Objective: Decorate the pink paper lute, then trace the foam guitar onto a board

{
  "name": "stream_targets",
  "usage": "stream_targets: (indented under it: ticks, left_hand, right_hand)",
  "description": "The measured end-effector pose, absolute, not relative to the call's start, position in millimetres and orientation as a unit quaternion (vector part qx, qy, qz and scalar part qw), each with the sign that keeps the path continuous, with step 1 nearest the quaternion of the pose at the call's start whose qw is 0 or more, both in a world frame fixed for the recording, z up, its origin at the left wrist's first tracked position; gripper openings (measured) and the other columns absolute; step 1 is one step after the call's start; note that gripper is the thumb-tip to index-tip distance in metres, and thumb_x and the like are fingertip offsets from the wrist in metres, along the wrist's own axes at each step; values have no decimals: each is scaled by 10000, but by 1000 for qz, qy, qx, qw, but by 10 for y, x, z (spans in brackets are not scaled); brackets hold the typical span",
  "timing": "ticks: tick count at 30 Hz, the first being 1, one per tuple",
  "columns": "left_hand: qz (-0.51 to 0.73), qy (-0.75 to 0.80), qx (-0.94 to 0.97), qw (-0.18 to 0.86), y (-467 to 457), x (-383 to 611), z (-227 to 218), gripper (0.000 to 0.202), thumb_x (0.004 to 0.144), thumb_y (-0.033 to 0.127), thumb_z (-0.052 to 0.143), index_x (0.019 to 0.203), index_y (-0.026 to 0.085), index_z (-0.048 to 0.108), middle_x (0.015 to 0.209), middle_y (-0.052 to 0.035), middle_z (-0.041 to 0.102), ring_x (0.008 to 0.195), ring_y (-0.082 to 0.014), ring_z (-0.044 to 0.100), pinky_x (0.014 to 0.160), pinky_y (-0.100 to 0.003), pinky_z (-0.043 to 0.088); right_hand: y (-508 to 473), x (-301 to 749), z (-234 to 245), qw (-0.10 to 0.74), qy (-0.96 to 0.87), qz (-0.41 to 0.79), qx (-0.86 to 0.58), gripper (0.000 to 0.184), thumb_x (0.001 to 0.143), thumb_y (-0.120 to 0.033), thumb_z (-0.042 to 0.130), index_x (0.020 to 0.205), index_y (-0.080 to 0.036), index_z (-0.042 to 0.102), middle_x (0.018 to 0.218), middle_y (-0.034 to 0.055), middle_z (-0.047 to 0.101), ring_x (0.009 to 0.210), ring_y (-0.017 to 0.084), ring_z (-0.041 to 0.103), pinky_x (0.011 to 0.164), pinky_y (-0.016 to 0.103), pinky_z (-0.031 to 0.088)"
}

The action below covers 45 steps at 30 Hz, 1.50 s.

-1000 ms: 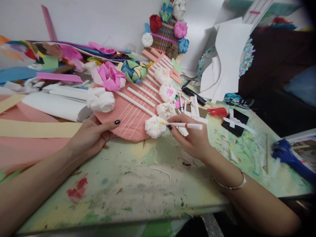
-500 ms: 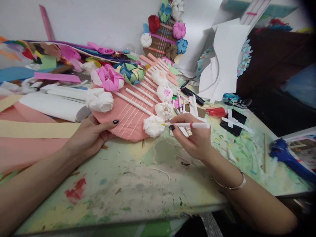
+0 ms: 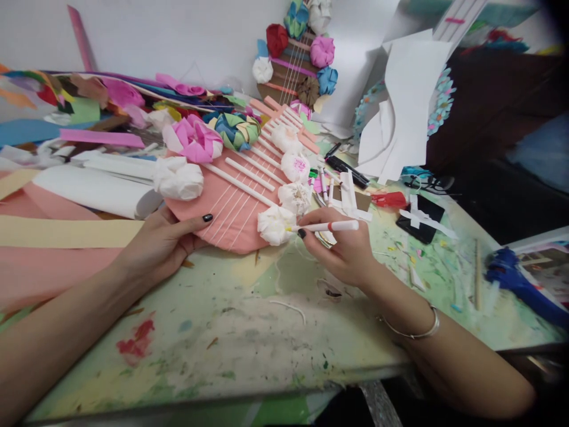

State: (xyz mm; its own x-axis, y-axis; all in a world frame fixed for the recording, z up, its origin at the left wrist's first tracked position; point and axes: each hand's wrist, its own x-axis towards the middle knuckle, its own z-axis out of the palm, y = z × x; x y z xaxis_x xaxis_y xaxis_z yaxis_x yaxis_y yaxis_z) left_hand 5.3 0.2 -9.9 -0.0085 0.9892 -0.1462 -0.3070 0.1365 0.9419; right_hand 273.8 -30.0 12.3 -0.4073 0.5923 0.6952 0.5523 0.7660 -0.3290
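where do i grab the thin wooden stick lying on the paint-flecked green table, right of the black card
Probably pinch the thin wooden stick at its middle, coming straight down from above with fingers either side. It lies flat on the green table, with only small scraps near its long sides. The right hand holds a white marker pen, the left hand the pink paper board.

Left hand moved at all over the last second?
No. The left hand keeps its thumb on the near edge of the pink board, same gap to the white paper flower. The right hand holds a marker at that flower.
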Motion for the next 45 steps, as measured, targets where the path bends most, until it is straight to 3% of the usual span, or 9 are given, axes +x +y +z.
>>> stream_targets:
  ticks: [15,29,36,45]
  left_hand:
    - [537,464,370,600,-1,45,-98,445,670,105,757,1101,167,666,1274,-113,620,1126,-282,604,857,-344,573]
    - [534,455,386,599,9,27,-130,458,706,122,742,1150,167,639,1318,-118,585,1175,-288,568,900,-404,542]
    - [529,456,383,605,15,16,-143,457,722,117,730,1165,162,629,1338,-128,565,1188,-287,556,915,-401,529]
    - [527,457,389,601,20,0,-149,457,719,129,736,1164,165,636,1333,-128,570,1205,-302,541,921,-405,525]
  right_hand:
    - [-337,2685,112,435,-847,22,-306,81,840,-130,536,896,-172,578,791,35,671,699,117,603,641,265,488]
    - [-330,2652,45,395,-861,38,-319,119,888,-182,535,984,-165,605,926,57,699,839,132,639,747,274,515]
    - [-384,2678,122,459,-830,72,-309,169,857,-134,512,996,-144,608,880,76,685,785,142,630,710,300,511]
    - [-363,2665,94,376,-867,86,-316,206,901,-171,444,1042,-117,584,979,110,672,879,166,609,775,331,493]
